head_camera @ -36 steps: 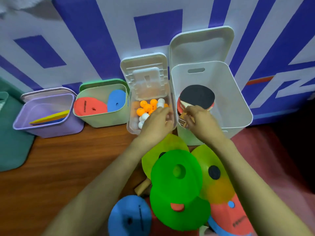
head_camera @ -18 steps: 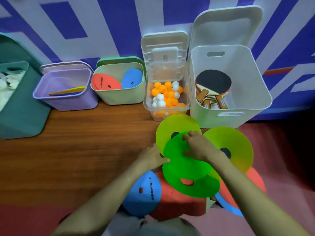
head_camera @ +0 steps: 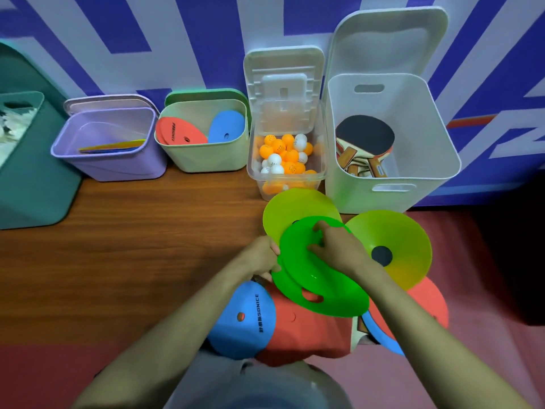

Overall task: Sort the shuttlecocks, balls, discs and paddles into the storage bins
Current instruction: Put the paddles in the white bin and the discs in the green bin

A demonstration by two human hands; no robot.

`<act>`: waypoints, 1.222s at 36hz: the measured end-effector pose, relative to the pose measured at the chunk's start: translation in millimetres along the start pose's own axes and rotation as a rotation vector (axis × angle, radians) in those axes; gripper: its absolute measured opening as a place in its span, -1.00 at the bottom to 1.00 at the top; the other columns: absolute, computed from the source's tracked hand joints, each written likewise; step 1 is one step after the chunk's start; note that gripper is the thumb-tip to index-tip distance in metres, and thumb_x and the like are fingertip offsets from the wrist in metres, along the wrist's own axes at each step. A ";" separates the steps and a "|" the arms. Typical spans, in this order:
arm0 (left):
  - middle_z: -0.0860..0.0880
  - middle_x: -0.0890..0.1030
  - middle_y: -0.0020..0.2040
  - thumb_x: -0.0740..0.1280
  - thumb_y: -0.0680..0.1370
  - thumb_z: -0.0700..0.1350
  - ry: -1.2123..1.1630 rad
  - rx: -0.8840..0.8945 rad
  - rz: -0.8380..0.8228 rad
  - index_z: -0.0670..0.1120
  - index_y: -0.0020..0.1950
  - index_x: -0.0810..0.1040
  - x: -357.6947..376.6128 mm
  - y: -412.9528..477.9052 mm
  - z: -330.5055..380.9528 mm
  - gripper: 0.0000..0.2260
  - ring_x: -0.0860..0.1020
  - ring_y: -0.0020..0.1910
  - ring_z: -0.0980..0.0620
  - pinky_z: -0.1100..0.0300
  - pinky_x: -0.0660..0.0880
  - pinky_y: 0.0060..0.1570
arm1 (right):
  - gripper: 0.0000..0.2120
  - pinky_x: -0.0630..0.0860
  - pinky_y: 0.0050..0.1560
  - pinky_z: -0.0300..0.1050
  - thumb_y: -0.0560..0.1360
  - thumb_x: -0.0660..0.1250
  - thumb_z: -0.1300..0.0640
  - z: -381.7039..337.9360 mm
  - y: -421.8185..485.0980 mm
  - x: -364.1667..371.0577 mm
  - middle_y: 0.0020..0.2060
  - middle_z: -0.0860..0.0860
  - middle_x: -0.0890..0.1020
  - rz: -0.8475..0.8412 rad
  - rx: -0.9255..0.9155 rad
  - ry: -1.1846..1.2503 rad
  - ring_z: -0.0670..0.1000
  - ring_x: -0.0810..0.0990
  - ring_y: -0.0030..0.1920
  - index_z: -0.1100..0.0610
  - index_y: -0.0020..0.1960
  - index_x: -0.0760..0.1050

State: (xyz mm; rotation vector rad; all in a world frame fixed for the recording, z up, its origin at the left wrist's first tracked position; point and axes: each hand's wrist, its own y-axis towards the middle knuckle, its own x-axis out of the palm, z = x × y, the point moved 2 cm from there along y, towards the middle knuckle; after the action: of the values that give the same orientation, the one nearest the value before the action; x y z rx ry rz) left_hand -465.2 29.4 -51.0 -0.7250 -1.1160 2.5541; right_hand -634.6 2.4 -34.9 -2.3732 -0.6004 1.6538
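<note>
A pile of discs lies in front of me: two bright green discs, two yellow-green discs, a blue disc and red discs. My right hand grips the upper green disc, fingers curled at its centre hole. My left hand pinches that disc's left edge. A clear bin holds orange and white balls. The white bin holds paddles.
A pale green bin holds a red and a blue disc. A lilac bin holds flat discs. A teal bin stands at far left. All bins line the blue-and-white wall; wooden floor lies to the left.
Both hands left the ball bin and paddle bin, came back to the disc pile, and took hold of the upper green disc. The view tilted down.
</note>
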 end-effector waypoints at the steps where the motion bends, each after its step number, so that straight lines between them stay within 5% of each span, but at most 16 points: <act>1: -0.10 0.48 -0.11 0.32 0.47 -0.42 0.008 0.022 0.027 -0.05 -0.11 0.40 -8.3 -1.2 2.7 -0.73 0.56 -0.28 -0.03 0.09 0.56 -0.29 | -0.57 0.45 0.01 -0.03 0.51 0.31 -0.03 -3.5 1.2 -4.1 0.10 0.16 0.58 0.031 -0.012 0.048 0.17 0.53 0.15 0.09 0.31 0.33; 8: -0.09 0.52 -0.27 0.22 0.45 -0.42 0.037 0.186 0.176 -0.08 -0.19 0.49 -63.8 -17.2 30.0 -0.76 0.49 -0.27 -0.05 0.20 0.44 -0.37 | -0.52 0.46 -0.02 -0.01 0.47 0.31 -0.21 -40.8 7.8 -40.6 0.02 0.15 0.59 0.119 -0.093 0.211 0.17 0.55 0.07 0.10 0.22 0.40; 18: -0.12 0.62 0.10 0.18 0.47 -0.34 0.235 0.263 0.488 -0.11 0.14 0.57 -121.0 -31.5 30.7 -0.67 0.54 0.11 -0.11 0.24 0.38 -0.09 | -0.15 0.42 0.03 -0.08 0.21 0.38 -0.43 -100.4 18.1 -55.3 0.19 0.05 0.46 0.043 -0.162 0.329 0.06 0.46 0.17 0.06 0.32 0.34; 24: -0.12 0.63 0.08 0.17 0.45 -0.35 0.244 0.195 0.524 -0.09 0.07 0.59 -135.1 -28.3 1.4 -0.67 0.53 0.11 -0.12 0.19 0.43 -0.01 | 0.14 0.41 0.26 0.08 0.01 0.30 -0.59 -109.1 25.4 -36.7 0.29 0.10 0.36 -0.121 -0.102 0.318 0.13 0.37 0.30 0.05 0.40 0.24; 29: -0.13 0.63 0.03 0.15 0.44 -0.35 0.175 0.147 0.595 -0.08 0.06 0.58 -150.2 -28.3 -20.3 -0.67 0.56 0.05 -0.13 0.17 0.47 -0.06 | -0.06 0.37 0.27 0.05 0.21 0.38 -0.44 -118.6 33.1 -30.7 0.30 0.11 0.32 -0.122 -0.100 0.331 0.14 0.31 0.33 0.03 0.41 0.21; 33: -0.17 0.61 0.06 0.13 0.43 -0.37 0.109 0.112 0.664 -0.10 0.09 0.55 -169.2 -30.1 -35.7 -0.66 0.55 0.05 -0.15 0.11 0.49 -0.01 | -0.08 0.42 0.26 0.06 0.16 0.33 -0.50 -137.3 43.5 -36.4 0.29 0.05 0.42 -0.138 -0.126 0.467 0.08 0.42 0.26 -0.04 0.37 0.27; 38: -0.18 0.60 0.04 0.16 0.44 -0.36 0.028 0.079 0.780 -0.09 0.07 0.51 -200.8 -37.5 -53.9 -0.70 0.54 0.05 -0.17 0.07 0.51 0.00 | -0.39 0.41 0.12 -0.15 0.45 0.39 -0.09 -174.9 56.3 -46.2 0.21 -0.05 0.45 -0.111 -0.249 0.606 -0.05 0.44 0.15 0.08 0.40 0.29; 44: -0.28 0.57 0.07 0.18 0.47 -0.36 0.027 0.120 1.031 -0.20 0.12 0.41 -253.5 -55.4 -63.3 -0.76 0.50 0.09 -0.29 -0.02 0.39 0.01 | -0.57 0.33 0.01 -0.26 0.52 0.32 0.07 -241.5 84.6 -64.4 0.10 -0.01 0.52 -0.067 -0.371 0.558 -0.08 0.47 0.06 0.07 0.37 0.37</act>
State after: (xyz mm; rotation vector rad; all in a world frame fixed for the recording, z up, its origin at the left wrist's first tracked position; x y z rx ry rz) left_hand -215.6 -1.5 39.2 -1.6123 -0.6244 3.3308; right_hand -410.7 -83.0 75.5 -2.8537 -0.9112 0.8309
